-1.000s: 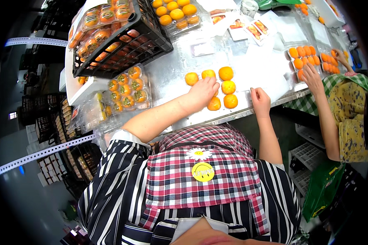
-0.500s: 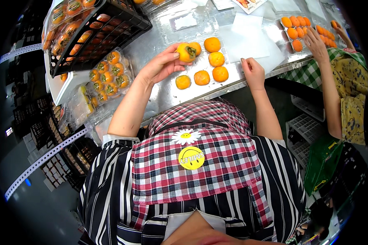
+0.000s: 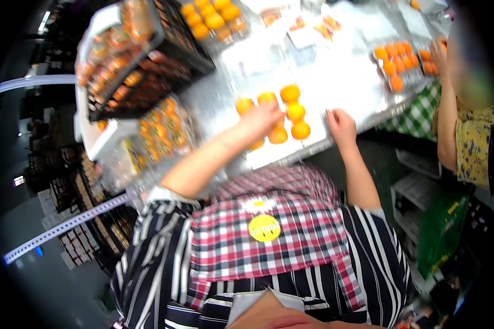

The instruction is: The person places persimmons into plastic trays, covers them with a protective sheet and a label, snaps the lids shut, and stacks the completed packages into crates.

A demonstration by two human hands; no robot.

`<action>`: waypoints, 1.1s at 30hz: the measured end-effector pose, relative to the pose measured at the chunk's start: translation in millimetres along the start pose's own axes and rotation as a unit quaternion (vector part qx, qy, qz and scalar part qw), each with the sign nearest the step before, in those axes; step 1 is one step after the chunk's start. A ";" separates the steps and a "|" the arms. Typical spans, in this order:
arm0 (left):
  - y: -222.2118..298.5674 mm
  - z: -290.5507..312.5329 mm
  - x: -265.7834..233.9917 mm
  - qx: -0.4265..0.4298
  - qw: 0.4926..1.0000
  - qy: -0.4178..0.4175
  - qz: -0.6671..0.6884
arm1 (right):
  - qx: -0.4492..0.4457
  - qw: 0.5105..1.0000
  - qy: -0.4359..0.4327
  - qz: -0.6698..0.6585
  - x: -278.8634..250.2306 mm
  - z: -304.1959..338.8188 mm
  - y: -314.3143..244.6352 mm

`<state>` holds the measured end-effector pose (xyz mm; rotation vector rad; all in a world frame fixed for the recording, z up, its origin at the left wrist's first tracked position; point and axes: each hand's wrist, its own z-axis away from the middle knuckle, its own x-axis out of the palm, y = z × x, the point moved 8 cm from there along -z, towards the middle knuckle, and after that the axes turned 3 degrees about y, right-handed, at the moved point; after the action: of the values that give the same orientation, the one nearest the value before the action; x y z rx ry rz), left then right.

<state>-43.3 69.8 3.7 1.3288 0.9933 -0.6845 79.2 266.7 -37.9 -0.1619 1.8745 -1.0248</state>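
Orange persimmons (image 3: 295,112) sit in rows on a pale surface in front of me, most likely a clear tray, its edges lost in blur. My left hand (image 3: 260,119) reaches in over the middle of these rows and covers part of the persimmons beneath it. Its fingers are smeared and hidden, so I cannot see whether they grip a fruit. Just right of the rows, my right hand (image 3: 341,127) is closed in a fist, its inside hidden. Behind the fruit lies an opened clear plastic lid (image 3: 252,63).
A tilted black crate (image 3: 186,66) of packed persimmons stands at the left, with a filled clear pack (image 3: 164,129) beside it. Another filled tray (image 3: 214,19) lies at the back. At the right, a co-worker's hand (image 3: 438,54) is near more trays (image 3: 395,63).
My left hand has moved right and over the rows; the persimmon it held is no longer visible in it. A persimmon now shows at the back left of the rows. My right hand stays closed.
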 end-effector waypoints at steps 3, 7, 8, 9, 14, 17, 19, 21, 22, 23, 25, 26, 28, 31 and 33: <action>-4.3 -10.1 -5.6 0.023 0.999 -0.013 -0.044 | -0.006 1.000 0.006 0.012 -0.9 -10.6 -6.3; 0.8 -17.3 -12.5 0.055 0.998 0.002 -0.028 | -0.028 0.999 0.037 -0.006 -11.7 -19.0 -9.2; 5.1 -17.3 -8.7 0.064 0.998 -0.007 -0.007 | 0.006 1.000 0.016 0.021 -12.2 -17.0 -2.6; 7.6 -17.2 -7.5 0.059 0.998 0.001 -0.020 | -0.024 0.999 0.039 0.001 -18.8 -14.3 -6.0; 16.3 -7.6 2.2 0.030 0.998 0.014 -0.049 | -0.027 0.998 0.051 -0.013 -27.7 4.7 -8.8; 16.7 -0.7 11.5 0.000 0.998 -0.030 -0.059 | -0.013 1.000 0.022 -0.010 -21.7 10.0 -11.2; 18.3 3.5 10.3 -0.007 0.997 -0.026 -0.075 | -0.020 0.999 0.023 -0.013 -20.3 11.4 -14.9; 23.1 6.5 5.5 0.002 0.997 -0.004 -0.082 | -0.023 0.999 0.037 -0.016 -22.0 12.6 -17.2; 21.0 6.8 8.3 -0.015 0.996 -0.026 -0.085 | -0.022 0.999 0.018 -0.020 -19.6 12.0 -17.1; 22.2 8.6 6.4 -0.018 0.996 -0.024 -0.080 | -0.018 0.999 0.015 -0.025 -19.0 13.2 -17.6; 22.0 8.9 6.1 -0.029 0.997 -0.028 -0.065 | -0.010 1.000 0.006 -0.025 -17.4 13.3 -16.6; 20.7 8.6 7.0 -0.037 0.997 -0.034 -0.062 | -0.009 1.000 0.003 -0.025 -16.9 12.6 -16.4; 19.3 9.3 7.8 -0.046 0.997 -0.043 -0.054 | -0.012 1.000 0.000 -0.029 -15.9 12.1 -17.0; 16.8 10.9 8.1 -0.054 0.997 -0.051 -0.027 | -0.010 0.999 -0.013 -0.030 -13.5 9.7 -17.0; 17.0 13.3 2.6 -0.060 0.998 -0.030 -0.010 | -0.014 0.999 -0.008 -0.027 -14.1 10.1 -19.1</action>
<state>-24.7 59.7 8.6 1.1894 0.9853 -0.6651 89.0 255.8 -16.6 -0.2391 1.8790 -1.0314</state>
